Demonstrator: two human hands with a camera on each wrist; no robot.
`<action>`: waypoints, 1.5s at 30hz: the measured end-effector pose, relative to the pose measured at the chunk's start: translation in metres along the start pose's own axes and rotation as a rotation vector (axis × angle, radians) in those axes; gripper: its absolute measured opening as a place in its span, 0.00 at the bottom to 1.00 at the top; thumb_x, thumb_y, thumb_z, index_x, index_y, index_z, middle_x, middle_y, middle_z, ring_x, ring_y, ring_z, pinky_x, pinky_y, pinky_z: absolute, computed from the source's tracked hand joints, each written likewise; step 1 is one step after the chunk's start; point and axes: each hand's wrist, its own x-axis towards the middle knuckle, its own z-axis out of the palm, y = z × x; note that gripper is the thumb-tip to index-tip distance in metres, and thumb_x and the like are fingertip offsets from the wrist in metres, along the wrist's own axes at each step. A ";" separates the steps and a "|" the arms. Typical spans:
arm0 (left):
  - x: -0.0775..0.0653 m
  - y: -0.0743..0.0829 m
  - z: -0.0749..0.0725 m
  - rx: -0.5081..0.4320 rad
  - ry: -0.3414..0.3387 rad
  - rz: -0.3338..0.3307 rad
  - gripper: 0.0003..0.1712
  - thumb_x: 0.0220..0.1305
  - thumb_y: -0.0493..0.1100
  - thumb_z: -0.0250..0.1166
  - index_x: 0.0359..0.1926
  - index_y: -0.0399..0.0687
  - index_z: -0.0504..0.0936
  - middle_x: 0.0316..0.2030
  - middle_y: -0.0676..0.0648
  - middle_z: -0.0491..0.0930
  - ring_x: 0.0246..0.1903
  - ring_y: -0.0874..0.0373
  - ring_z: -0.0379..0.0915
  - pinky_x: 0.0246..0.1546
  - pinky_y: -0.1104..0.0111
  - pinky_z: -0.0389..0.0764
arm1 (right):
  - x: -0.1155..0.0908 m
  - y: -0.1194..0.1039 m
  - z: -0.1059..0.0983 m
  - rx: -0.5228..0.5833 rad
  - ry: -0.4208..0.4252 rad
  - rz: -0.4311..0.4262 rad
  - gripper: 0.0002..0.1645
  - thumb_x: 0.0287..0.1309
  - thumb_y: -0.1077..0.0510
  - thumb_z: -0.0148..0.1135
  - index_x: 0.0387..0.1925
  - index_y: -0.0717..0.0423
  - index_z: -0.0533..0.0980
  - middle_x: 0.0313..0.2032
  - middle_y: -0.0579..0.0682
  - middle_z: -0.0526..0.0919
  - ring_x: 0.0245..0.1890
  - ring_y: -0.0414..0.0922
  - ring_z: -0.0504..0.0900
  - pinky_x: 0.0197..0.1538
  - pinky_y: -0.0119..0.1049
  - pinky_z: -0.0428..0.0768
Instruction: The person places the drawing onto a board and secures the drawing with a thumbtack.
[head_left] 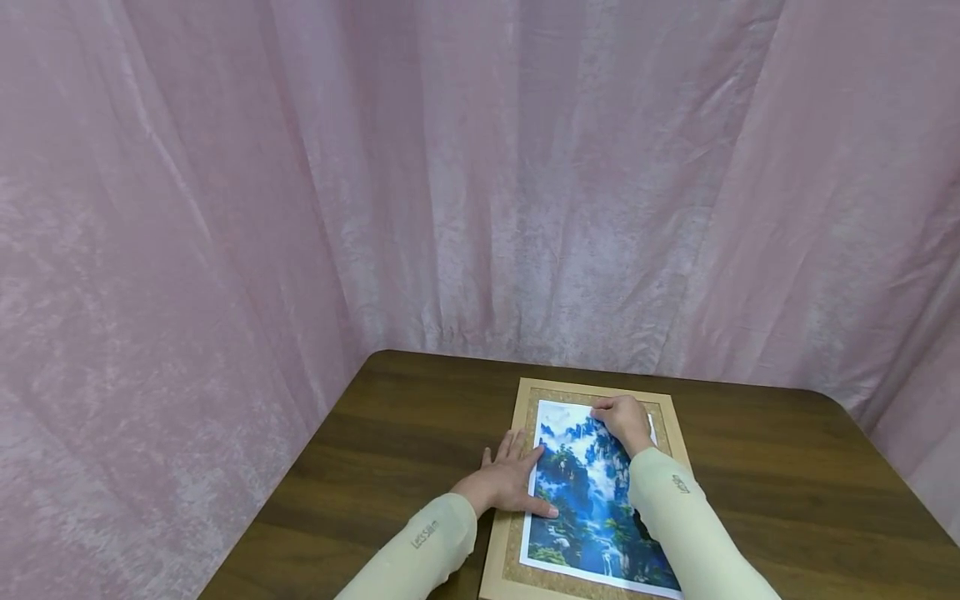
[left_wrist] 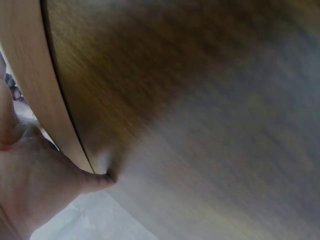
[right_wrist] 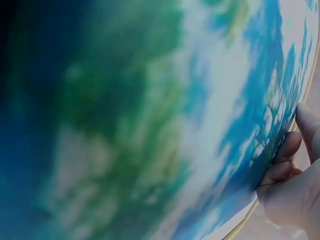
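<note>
A blue-and-green landscape print [head_left: 573,487] with mountains, mist and waterfalls lies on a cork board [head_left: 513,550] in a pale wooden frame [head_left: 495,558]. Across the board's left side my left hand [head_left: 506,479] rests with spread fingers, the thumb over the print's left part. In the left wrist view the left hand [left_wrist: 37,175] lies along the frame's wooden edge. My right hand [head_left: 624,421] bends its fingers down at the print's top edge; the right wrist view shows the right hand [right_wrist: 292,185] with curled fingers there. I cannot tell whether its fingertips pinch anything small.
The board lies flat on a dark brown wooden table [head_left: 405,433] with rounded far corners. Behind the table hangs a pink velvet curtain [head_left: 480,183], which also runs along the left side. Pale sleeves [head_left: 420,542] cover both forearms, and the right one overlaps the print's right side.
</note>
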 end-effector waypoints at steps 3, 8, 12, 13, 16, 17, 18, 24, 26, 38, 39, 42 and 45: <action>0.000 0.001 -0.001 -0.003 0.001 -0.002 0.63 0.49 0.77 0.66 0.79 0.61 0.50 0.79 0.45 0.33 0.76 0.47 0.23 0.68 0.37 0.41 | 0.000 -0.002 -0.001 -0.007 -0.005 0.007 0.13 0.64 0.54 0.65 0.44 0.58 0.86 0.49 0.61 0.84 0.47 0.59 0.81 0.52 0.57 0.75; 0.001 0.001 -0.001 -0.004 0.003 -0.009 0.63 0.49 0.78 0.66 0.79 0.61 0.51 0.79 0.45 0.33 0.76 0.47 0.23 0.69 0.37 0.42 | -0.002 -0.006 -0.001 -0.005 -0.021 0.031 0.13 0.65 0.55 0.64 0.44 0.60 0.86 0.47 0.61 0.84 0.46 0.59 0.80 0.52 0.58 0.75; 0.000 0.001 -0.001 -0.008 0.000 -0.013 0.63 0.49 0.77 0.66 0.79 0.61 0.51 0.79 0.45 0.33 0.76 0.47 0.23 0.69 0.37 0.41 | -0.003 -0.003 0.001 -0.021 -0.025 -0.004 0.15 0.66 0.55 0.63 0.47 0.60 0.85 0.49 0.62 0.83 0.48 0.60 0.80 0.54 0.58 0.74; 0.000 0.000 -0.001 -0.009 -0.002 -0.012 0.63 0.49 0.77 0.66 0.79 0.61 0.50 0.79 0.45 0.33 0.76 0.47 0.23 0.69 0.37 0.41 | -0.003 -0.002 0.000 -0.026 -0.028 -0.016 0.15 0.66 0.55 0.63 0.47 0.60 0.85 0.50 0.62 0.83 0.49 0.61 0.80 0.54 0.58 0.74; 0.000 0.000 -0.001 -0.015 -0.002 -0.009 0.63 0.49 0.77 0.66 0.79 0.61 0.51 0.79 0.45 0.33 0.76 0.47 0.23 0.69 0.37 0.41 | -0.003 -0.001 0.000 -0.029 -0.040 -0.050 0.16 0.66 0.55 0.62 0.49 0.60 0.84 0.52 0.63 0.82 0.51 0.62 0.79 0.55 0.58 0.74; 0.000 -0.001 -0.001 -0.015 -0.002 -0.009 0.63 0.49 0.77 0.66 0.79 0.61 0.50 0.79 0.45 0.33 0.76 0.47 0.23 0.69 0.37 0.41 | -0.003 -0.001 -0.001 -0.023 -0.046 -0.056 0.16 0.67 0.55 0.62 0.49 0.61 0.84 0.52 0.63 0.82 0.51 0.62 0.79 0.55 0.58 0.74; 0.000 -0.001 -0.001 -0.015 -0.002 -0.009 0.62 0.49 0.77 0.66 0.79 0.61 0.50 0.79 0.45 0.33 0.76 0.47 0.23 0.69 0.38 0.41 | -0.003 -0.001 -0.001 -0.015 -0.050 -0.060 0.16 0.67 0.56 0.61 0.50 0.61 0.84 0.53 0.63 0.82 0.52 0.62 0.79 0.56 0.58 0.74; -0.001 -0.002 0.000 -0.019 0.002 0.001 0.62 0.50 0.77 0.66 0.79 0.61 0.51 0.79 0.45 0.33 0.76 0.47 0.23 0.69 0.37 0.41 | -0.007 -0.002 -0.004 0.045 -0.040 -0.021 0.15 0.66 0.56 0.63 0.49 0.60 0.84 0.53 0.62 0.82 0.52 0.62 0.79 0.56 0.58 0.73; -0.001 -0.002 0.000 -0.019 0.001 0.004 0.62 0.50 0.77 0.66 0.79 0.61 0.51 0.79 0.45 0.33 0.76 0.46 0.23 0.69 0.37 0.41 | -0.007 0.000 -0.003 0.064 -0.036 0.003 0.15 0.66 0.56 0.63 0.49 0.59 0.84 0.53 0.62 0.81 0.52 0.61 0.78 0.57 0.58 0.73; -0.001 0.000 0.001 -0.007 0.002 -0.002 0.62 0.50 0.77 0.66 0.79 0.61 0.51 0.79 0.44 0.34 0.77 0.47 0.24 0.69 0.37 0.41 | -0.001 0.005 -0.001 0.094 -0.028 0.041 0.11 0.65 0.56 0.65 0.45 0.57 0.85 0.52 0.60 0.82 0.47 0.58 0.80 0.53 0.57 0.73; -0.001 0.000 0.001 -0.006 0.001 -0.001 0.62 0.50 0.77 0.66 0.79 0.61 0.50 0.79 0.44 0.34 0.77 0.47 0.24 0.69 0.37 0.41 | -0.001 0.005 -0.001 0.095 -0.029 0.043 0.11 0.65 0.56 0.65 0.44 0.57 0.85 0.51 0.60 0.82 0.47 0.58 0.80 0.53 0.57 0.73; 0.000 -0.001 0.001 0.001 -0.001 -0.001 0.62 0.50 0.78 0.65 0.79 0.61 0.50 0.79 0.45 0.33 0.76 0.47 0.23 0.69 0.37 0.41 | -0.002 0.004 -0.002 0.096 -0.029 0.053 0.11 0.65 0.56 0.65 0.44 0.56 0.86 0.51 0.59 0.82 0.46 0.57 0.80 0.53 0.56 0.74; 0.001 -0.001 0.001 0.006 0.002 -0.002 0.62 0.50 0.78 0.65 0.79 0.62 0.50 0.79 0.45 0.33 0.76 0.47 0.23 0.69 0.37 0.41 | -0.002 0.002 -0.003 0.088 -0.025 0.049 0.11 0.65 0.56 0.65 0.43 0.56 0.86 0.51 0.59 0.83 0.47 0.57 0.80 0.53 0.56 0.74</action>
